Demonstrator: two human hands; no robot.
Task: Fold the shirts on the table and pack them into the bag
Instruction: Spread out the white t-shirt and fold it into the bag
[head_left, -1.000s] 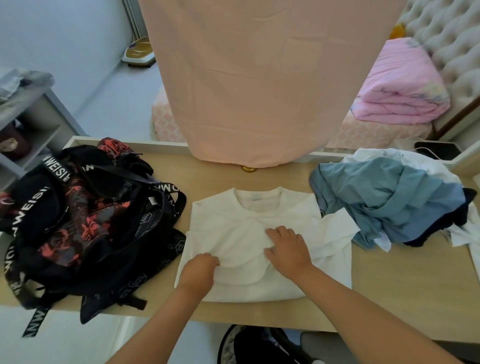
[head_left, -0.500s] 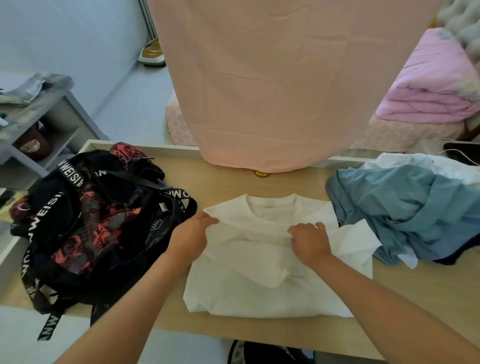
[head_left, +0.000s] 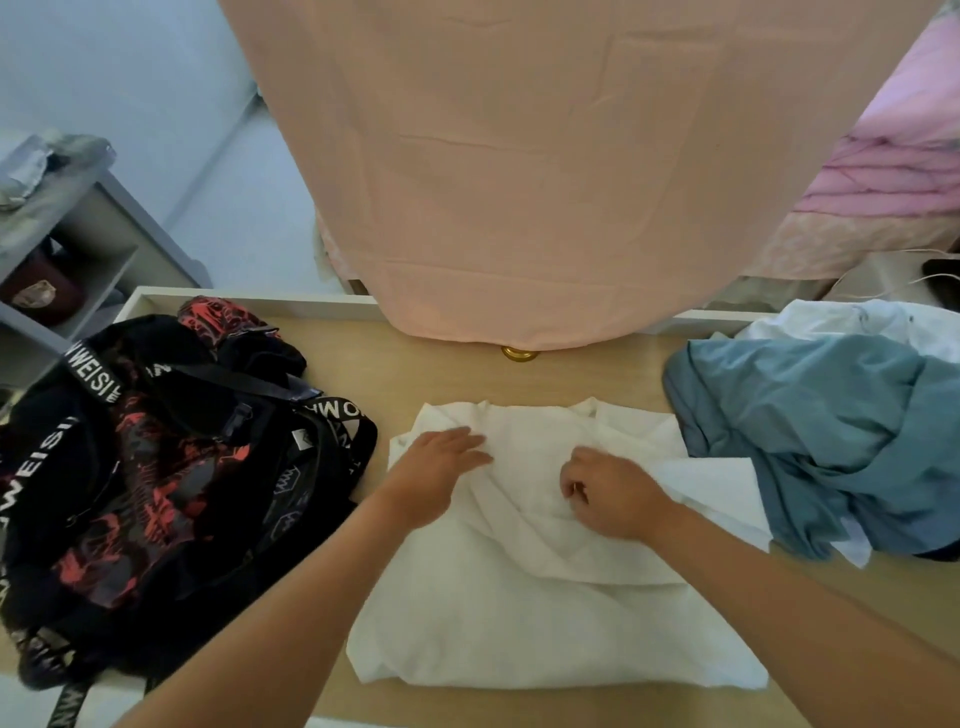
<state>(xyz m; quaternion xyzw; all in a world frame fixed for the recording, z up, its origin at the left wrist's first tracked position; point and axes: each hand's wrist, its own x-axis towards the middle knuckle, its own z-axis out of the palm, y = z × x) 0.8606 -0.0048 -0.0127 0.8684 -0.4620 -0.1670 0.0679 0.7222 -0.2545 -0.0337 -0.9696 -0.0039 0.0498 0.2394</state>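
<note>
A white shirt (head_left: 519, 613) lies partly folded in the middle of the wooden table (head_left: 426, 374). My left hand (head_left: 439, 475) rests flat on its upper left part, fingers straight. My right hand (head_left: 610, 491) has its fingers curled and pinches a fold of the white fabric near the shirt's middle. A black and red backpack (head_left: 156, 467) lies on the left of the table, close to the shirt's left edge. A heap of unfolded shirts, blue (head_left: 810, 431) on top of white ones (head_left: 852, 319), sits at the right.
A large peach cloth (head_left: 545, 171) hangs over the table's far edge. A small brass knob (head_left: 518, 353) sits below it. A grey shelf (head_left: 67, 228) stands at the left. A bed with a pink blanket (head_left: 893, 171) is behind at the right.
Both hands carried the shirt's fold upward towards the collar. My left hand, which gripped the fabric edge, now lies flat on it. The camera has moved closer.
</note>
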